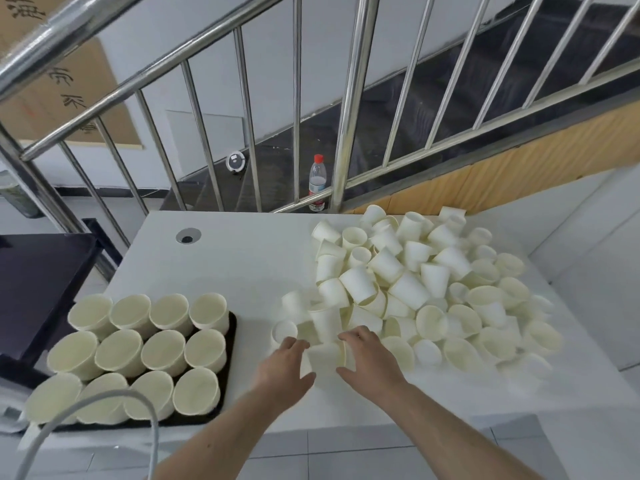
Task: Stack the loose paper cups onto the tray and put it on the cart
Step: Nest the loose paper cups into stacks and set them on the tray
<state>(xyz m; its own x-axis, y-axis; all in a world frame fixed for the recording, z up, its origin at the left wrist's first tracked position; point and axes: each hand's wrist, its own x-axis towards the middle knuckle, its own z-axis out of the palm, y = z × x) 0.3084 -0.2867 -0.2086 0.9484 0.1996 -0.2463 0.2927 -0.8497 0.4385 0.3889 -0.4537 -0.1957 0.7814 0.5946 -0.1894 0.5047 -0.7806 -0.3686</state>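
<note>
Gripping one cup [325,356] between both hands at lower center: left hand [284,367] and right hand [369,358] curl on its sides. Loose pile [415,282] right of center on the table [235,268]. Tray [231,344] lower left, full of upright cups.

12 cup stacks [162,348] on black tray [231,344], loose cups [408,282] heaped right
</note>
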